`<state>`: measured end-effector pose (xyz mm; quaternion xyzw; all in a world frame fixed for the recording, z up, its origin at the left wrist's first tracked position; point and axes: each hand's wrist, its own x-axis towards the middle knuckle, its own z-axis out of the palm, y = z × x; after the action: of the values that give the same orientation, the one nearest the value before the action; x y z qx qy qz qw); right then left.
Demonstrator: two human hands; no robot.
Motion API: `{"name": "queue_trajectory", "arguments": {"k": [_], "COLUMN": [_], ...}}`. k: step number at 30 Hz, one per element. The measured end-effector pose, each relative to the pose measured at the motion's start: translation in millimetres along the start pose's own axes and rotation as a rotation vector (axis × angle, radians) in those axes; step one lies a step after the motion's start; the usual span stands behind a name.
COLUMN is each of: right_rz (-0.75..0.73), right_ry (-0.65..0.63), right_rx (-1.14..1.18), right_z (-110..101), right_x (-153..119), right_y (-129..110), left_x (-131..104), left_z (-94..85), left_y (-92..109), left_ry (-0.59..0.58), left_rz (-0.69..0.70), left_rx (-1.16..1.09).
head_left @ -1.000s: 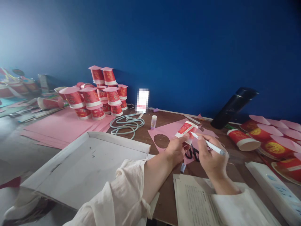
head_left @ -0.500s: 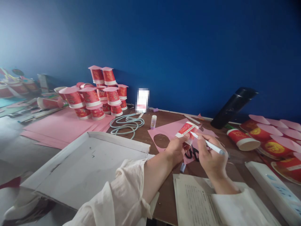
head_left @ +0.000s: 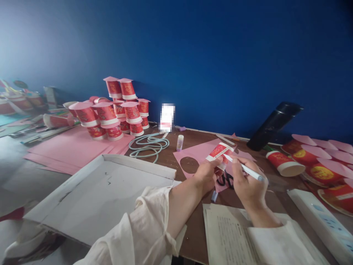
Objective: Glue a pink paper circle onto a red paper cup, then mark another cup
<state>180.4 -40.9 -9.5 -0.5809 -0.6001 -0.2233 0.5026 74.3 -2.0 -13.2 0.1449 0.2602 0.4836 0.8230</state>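
Note:
My left hand is closed on a red and white paper cup, held tilted above the pink paper. A slim white marker sits in the closed fingers of my right hand, its tip at the white band of the cup. Beneath the hands lies a pink sheet with a round hole cut in it. Black scissor handles show between my hands; the blades are hidden. A small pale cap rests on the table just below them.
Stacked red cups with pink paper tops stand at left behind pink sheets. A glue stick, a coiled cable and a white box lid lie nearby. At right are a leaning black bottle, a power strip and printed pages.
Almost nothing differs. Both hands keep the cup and the marker in nearly the same place, with only a very slight shift of the right hand.

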Motion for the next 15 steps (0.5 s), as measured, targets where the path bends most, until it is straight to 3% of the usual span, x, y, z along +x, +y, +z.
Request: {"name": "queue_trajectory", "arguments": {"k": [15], "right_rz": [0.035], "right_ry": [0.001], "right_rx": [0.011], "right_z": [1.4], "right_x": [0.4], "right_y": [-0.2], "left_x": [2.9], "left_z": [-1.4], "left_y": [-1.1], "left_ry": [0.000], "left_rz": [-0.013], "left_rx": [0.015]}}
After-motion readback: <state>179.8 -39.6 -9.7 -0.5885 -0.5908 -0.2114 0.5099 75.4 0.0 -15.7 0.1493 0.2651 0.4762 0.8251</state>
